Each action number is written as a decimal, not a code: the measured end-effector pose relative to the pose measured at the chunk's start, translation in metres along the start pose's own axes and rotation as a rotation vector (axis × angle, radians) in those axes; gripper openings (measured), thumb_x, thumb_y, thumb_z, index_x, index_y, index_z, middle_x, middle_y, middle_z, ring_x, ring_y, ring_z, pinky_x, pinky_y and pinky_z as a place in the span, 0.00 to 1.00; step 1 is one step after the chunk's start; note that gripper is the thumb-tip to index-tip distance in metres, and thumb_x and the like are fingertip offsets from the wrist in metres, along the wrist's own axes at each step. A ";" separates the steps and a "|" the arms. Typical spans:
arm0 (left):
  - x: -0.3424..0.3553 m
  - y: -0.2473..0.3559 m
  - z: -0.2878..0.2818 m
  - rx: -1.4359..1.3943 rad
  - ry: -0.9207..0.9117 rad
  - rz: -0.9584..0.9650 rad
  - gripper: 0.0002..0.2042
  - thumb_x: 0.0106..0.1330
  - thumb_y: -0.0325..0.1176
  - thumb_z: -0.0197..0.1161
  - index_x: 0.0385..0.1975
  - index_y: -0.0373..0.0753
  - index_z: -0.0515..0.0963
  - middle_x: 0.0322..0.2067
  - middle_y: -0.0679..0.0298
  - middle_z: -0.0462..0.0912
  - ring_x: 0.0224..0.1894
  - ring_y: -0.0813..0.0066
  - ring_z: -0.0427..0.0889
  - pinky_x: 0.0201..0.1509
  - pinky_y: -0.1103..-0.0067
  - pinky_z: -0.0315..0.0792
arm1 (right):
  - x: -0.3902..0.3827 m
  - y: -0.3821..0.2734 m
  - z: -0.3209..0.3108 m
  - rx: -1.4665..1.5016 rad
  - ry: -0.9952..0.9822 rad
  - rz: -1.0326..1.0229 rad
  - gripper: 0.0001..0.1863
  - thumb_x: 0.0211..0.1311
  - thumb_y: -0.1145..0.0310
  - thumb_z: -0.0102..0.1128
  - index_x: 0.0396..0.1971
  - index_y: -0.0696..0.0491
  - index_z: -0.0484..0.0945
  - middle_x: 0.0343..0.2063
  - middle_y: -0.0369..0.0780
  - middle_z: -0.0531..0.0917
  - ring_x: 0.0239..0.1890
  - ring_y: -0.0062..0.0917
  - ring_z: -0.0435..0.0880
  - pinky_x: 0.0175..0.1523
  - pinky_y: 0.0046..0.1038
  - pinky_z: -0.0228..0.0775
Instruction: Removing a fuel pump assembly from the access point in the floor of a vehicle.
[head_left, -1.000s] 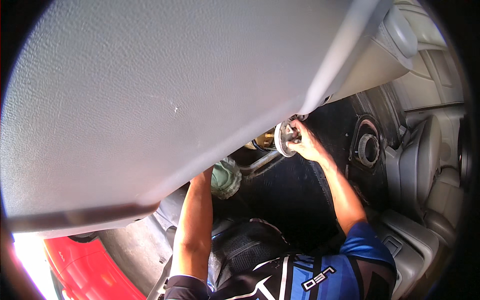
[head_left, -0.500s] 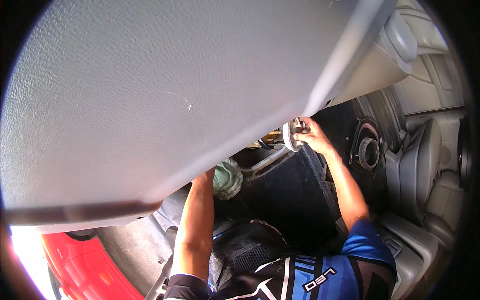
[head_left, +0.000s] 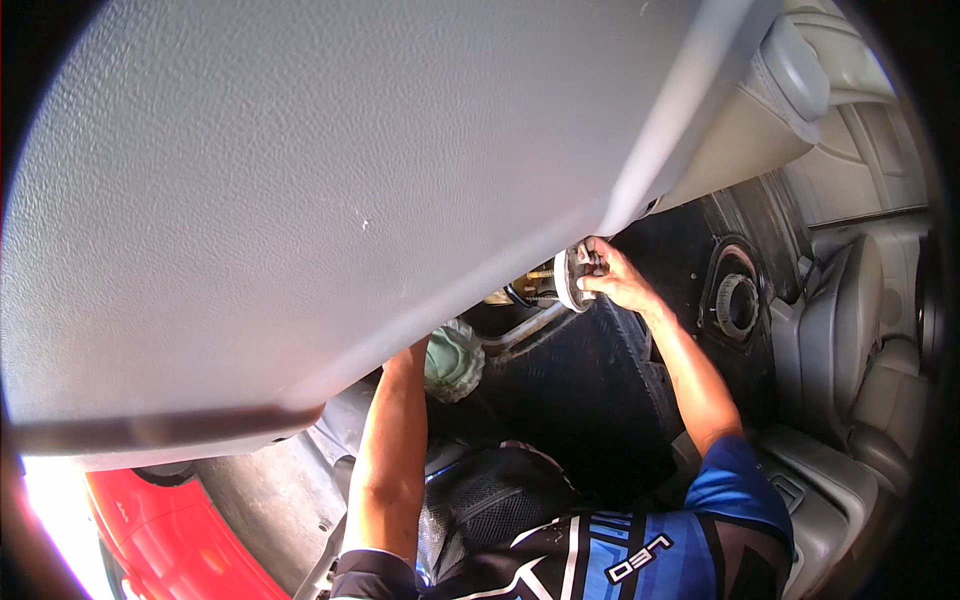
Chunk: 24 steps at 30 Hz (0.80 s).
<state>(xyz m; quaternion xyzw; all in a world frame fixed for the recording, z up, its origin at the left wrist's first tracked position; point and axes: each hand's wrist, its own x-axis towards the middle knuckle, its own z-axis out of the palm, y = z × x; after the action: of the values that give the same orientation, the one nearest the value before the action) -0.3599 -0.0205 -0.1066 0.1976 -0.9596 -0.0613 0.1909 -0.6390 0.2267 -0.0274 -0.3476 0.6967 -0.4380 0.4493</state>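
My right hand (head_left: 622, 280) is closed around the round top of what looks like a fuel pump assembly (head_left: 562, 280). It lies tilted on its side, with a pale rim and yellowish rods and dark wires pointing left, partly behind the big grey padded panel (head_left: 330, 200). My left forearm (head_left: 392, 450) reaches up under that panel's lower edge, which hides the fingers, so what they touch cannot be seen. Right beside my left wrist is a pale green, rounded, crumpled-looking thing (head_left: 455, 362).
To the right, a round opening with a ridged ring (head_left: 738, 306) sits in the dark floor (head_left: 560, 385). Grey seat parts (head_left: 838, 330) stand beyond it. A black mesh bag-like thing (head_left: 490, 510) lies against my body. A red car panel (head_left: 180, 530) shows at lower left.
My right hand and the pump assembly have shifted slightly left and down. My left arm has hardly moved.
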 end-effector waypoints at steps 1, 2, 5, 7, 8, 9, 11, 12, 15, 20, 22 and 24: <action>0.000 0.000 0.001 0.001 -0.010 -0.006 0.15 0.60 0.42 0.66 0.45 0.45 0.83 0.41 0.60 0.85 0.41 0.55 0.83 0.46 0.59 0.78 | 0.000 0.000 0.000 0.005 0.012 -0.006 0.26 0.51 0.77 0.67 0.52 0.54 0.73 0.42 0.32 0.76 0.44 0.19 0.74 0.51 0.27 0.71; -0.001 0.000 0.001 0.000 -0.016 -0.008 0.15 0.60 0.42 0.66 0.45 0.45 0.83 0.41 0.60 0.85 0.41 0.55 0.83 0.46 0.59 0.78 | -0.001 0.000 0.000 -0.020 0.018 0.018 0.25 0.51 0.74 0.68 0.52 0.55 0.73 0.42 0.34 0.77 0.43 0.20 0.74 0.50 0.27 0.71; -0.002 -0.001 0.002 -0.001 -0.028 -0.022 0.15 0.60 0.42 0.66 0.45 0.45 0.83 0.41 0.60 0.85 0.41 0.55 0.83 0.46 0.59 0.78 | -0.004 -0.001 -0.003 0.021 0.050 0.001 0.25 0.51 0.74 0.68 0.51 0.55 0.73 0.42 0.34 0.77 0.43 0.20 0.74 0.50 0.26 0.70; -0.002 -0.001 0.002 -0.003 -0.034 -0.025 0.15 0.60 0.42 0.65 0.45 0.45 0.83 0.41 0.60 0.85 0.41 0.55 0.83 0.46 0.59 0.78 | -0.006 -0.001 -0.005 -0.016 0.093 -0.026 0.24 0.51 0.74 0.67 0.51 0.55 0.73 0.42 0.35 0.77 0.43 0.20 0.74 0.51 0.26 0.71; -0.002 -0.002 0.001 -0.006 -0.035 -0.026 0.15 0.60 0.42 0.65 0.45 0.45 0.83 0.41 0.59 0.85 0.41 0.55 0.83 0.46 0.59 0.78 | -0.005 -0.001 -0.006 0.008 0.075 0.013 0.24 0.51 0.75 0.66 0.51 0.55 0.73 0.42 0.35 0.77 0.43 0.19 0.74 0.51 0.25 0.70; -0.002 -0.001 0.001 -0.002 -0.040 -0.029 0.15 0.60 0.42 0.65 0.45 0.45 0.82 0.41 0.59 0.85 0.41 0.55 0.83 0.46 0.59 0.78 | -0.006 0.000 -0.008 0.032 0.056 0.050 0.23 0.52 0.75 0.65 0.50 0.55 0.73 0.42 0.35 0.77 0.43 0.19 0.74 0.50 0.25 0.70; -0.001 -0.001 0.000 -0.005 -0.042 -0.029 0.15 0.60 0.42 0.65 0.45 0.45 0.82 0.41 0.59 0.85 0.42 0.54 0.83 0.46 0.59 0.78 | -0.001 0.003 -0.007 -0.065 0.071 -0.034 0.22 0.52 0.77 0.64 0.50 0.55 0.73 0.40 0.35 0.76 0.41 0.17 0.73 0.49 0.24 0.70; -0.001 -0.001 -0.001 -0.003 -0.044 -0.031 0.15 0.60 0.42 0.65 0.45 0.45 0.82 0.41 0.59 0.85 0.42 0.54 0.83 0.46 0.59 0.78 | 0.001 0.005 -0.007 -0.031 0.009 0.019 0.28 0.51 0.79 0.65 0.55 0.54 0.72 0.46 0.33 0.76 0.49 0.19 0.73 0.56 0.26 0.68; -0.001 0.000 -0.001 0.000 -0.044 -0.033 0.15 0.61 0.42 0.65 0.45 0.45 0.82 0.41 0.59 0.85 0.42 0.54 0.83 0.46 0.59 0.78 | 0.006 0.011 -0.007 0.038 -0.069 0.087 0.33 0.51 0.82 0.66 0.61 0.53 0.71 0.52 0.31 0.76 0.56 0.21 0.72 0.63 0.28 0.66; -0.003 0.000 0.000 0.001 -0.049 -0.038 0.15 0.61 0.42 0.65 0.46 0.45 0.82 0.42 0.59 0.85 0.42 0.54 0.83 0.46 0.59 0.78 | 0.009 0.015 -0.001 0.194 -0.018 0.074 0.25 0.52 0.79 0.64 0.54 0.54 0.73 0.44 0.32 0.77 0.50 0.19 0.73 0.59 0.25 0.67; -0.003 0.001 0.000 0.001 -0.050 -0.040 0.15 0.61 0.42 0.64 0.46 0.45 0.82 0.42 0.59 0.85 0.42 0.54 0.83 0.46 0.59 0.78 | 0.009 0.014 0.000 0.175 -0.032 0.053 0.27 0.53 0.79 0.64 0.55 0.54 0.73 0.46 0.33 0.77 0.51 0.20 0.73 0.61 0.25 0.66; -0.003 0.001 0.000 0.000 -0.053 -0.039 0.15 0.61 0.42 0.64 0.46 0.45 0.82 0.42 0.59 0.85 0.42 0.54 0.83 0.47 0.59 0.78 | 0.009 0.013 0.000 0.156 -0.046 0.032 0.28 0.53 0.79 0.65 0.56 0.54 0.73 0.48 0.33 0.77 0.53 0.21 0.73 0.63 0.26 0.65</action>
<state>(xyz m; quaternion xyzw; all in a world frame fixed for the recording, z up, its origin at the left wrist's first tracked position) -0.3577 -0.0179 -0.1076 0.2144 -0.9603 -0.0702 0.1643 -0.6434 0.2235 -0.0423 -0.3102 0.6556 -0.4756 0.4978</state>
